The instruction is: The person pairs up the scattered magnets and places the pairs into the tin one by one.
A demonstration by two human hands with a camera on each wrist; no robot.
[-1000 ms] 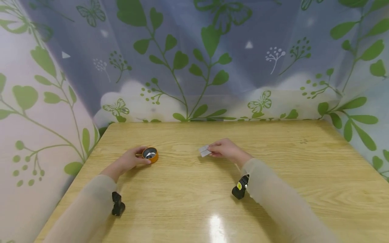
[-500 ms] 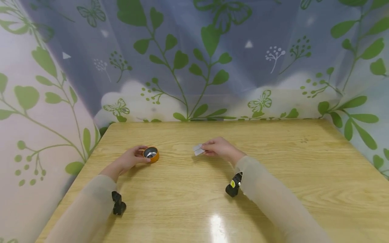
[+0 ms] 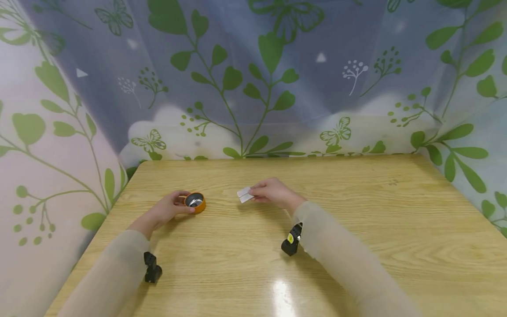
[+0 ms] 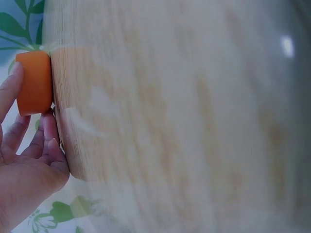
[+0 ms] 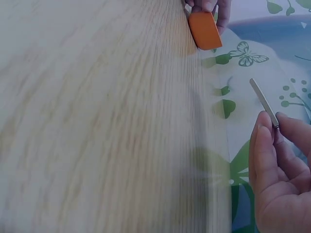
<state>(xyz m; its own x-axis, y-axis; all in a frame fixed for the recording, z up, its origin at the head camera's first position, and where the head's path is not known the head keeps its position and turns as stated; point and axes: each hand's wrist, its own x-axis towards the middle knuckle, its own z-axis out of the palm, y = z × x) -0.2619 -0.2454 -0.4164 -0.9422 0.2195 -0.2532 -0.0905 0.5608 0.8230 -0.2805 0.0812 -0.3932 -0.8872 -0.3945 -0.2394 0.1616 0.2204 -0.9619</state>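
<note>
A small round orange bowl (image 3: pixel 201 207) with a shiny metal inside stands upright on the left part of the table. My left hand (image 3: pixel 169 208) grips its left side, thumb at the near wall and fingers behind. In the left wrist view the orange wall (image 4: pixel 35 82) shows between thumb and fingers. Right of the bowl, my right hand (image 3: pixel 275 193) pinches a thin, flat, whitish-grey piece (image 3: pixel 244 194) with a dark line across it. Seen from the right wrist, this flat piece (image 5: pixel 262 101) is edge-on between thumb and fingertips, held up off the wood.
The light wooden table (image 3: pixel 237 251) reaches back to a curtain (image 3: pixel 309 88) printed with leaves and butterflies. A small black camera (image 3: pixel 152 267) sits at the left wrist, another black camera (image 3: pixel 291 240) at the right.
My right hand has moved left with the flat piece, closer to the bowl. The left hand and the bowl have stayed in place.
</note>
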